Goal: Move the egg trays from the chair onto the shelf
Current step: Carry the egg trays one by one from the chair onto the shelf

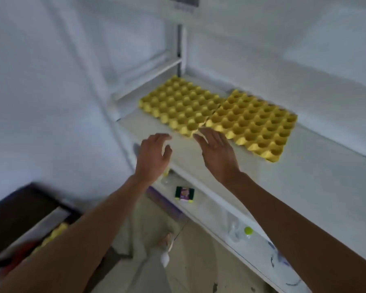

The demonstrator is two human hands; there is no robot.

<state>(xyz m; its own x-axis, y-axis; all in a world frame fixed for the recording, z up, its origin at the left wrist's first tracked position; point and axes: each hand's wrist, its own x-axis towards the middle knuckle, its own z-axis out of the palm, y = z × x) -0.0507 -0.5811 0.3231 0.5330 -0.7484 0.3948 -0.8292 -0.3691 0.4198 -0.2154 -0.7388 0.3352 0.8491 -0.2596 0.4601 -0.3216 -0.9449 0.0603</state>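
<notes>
A white shelf carries two yellow egg trays side by side, seemingly touching. Both hands, left hand and right hand, hover empty, fingers spread.

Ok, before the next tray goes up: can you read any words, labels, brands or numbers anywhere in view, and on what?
No text can be read.
Small packet on the lower shelf: printed green and purple front, too blurred to read.
White panel at the top edge: faint marks, too blurred to read.
Lower shelf edge: dark scribbles, not legible.
Yellow egg trays: no print visible.
</notes>
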